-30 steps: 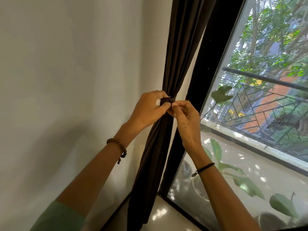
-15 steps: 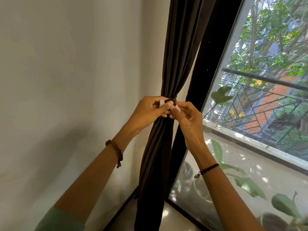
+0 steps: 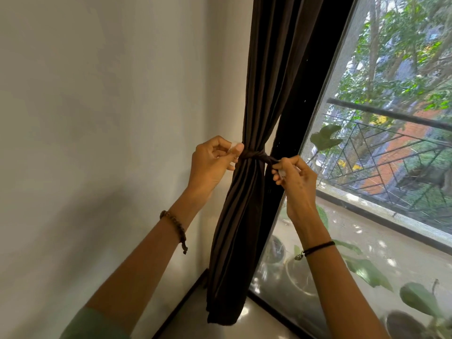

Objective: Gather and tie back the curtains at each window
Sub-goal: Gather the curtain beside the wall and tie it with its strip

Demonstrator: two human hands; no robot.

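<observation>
Head camera, looking down along two bare forearms. One green sleeve (image 3: 95,325) shows at the bottom left. There are two wristbands, one on each wrist: a brown beaded bracelet (image 3: 175,223) on the left and a thin black cord (image 3: 318,247) on the right.

Past them, the left hand (image 3: 212,165) has its fingers curled and pinches one end of a dark tie band (image 3: 254,155). The right hand (image 3: 297,182) pinches the other end in the same way. A small white piece shows at the fingertips of each hand.

The one band runs roughly level, crossing the curtain at a right angle and cinching it to a narrow waist. The single dark brown curtain (image 3: 269,81) stands between the hands. Its long axis is upright, from the top of the picture down to the floor (image 3: 244,324), with the lower part leaning a little toward the wall (image 3: 97,118). The folds fan out above and below the band. It hangs in the corner, between the pale wall and the black window frame (image 3: 308,94).

Behind the glass, low down, are three rounded pot shapes, blurred, the clearest being a light pot (image 3: 299,277). Broad green leaves rise near them, but I cannot tell which pot holds which plant. Farther out are a metal railing (image 3: 391,113) and then trees (image 3: 403,45).
</observation>
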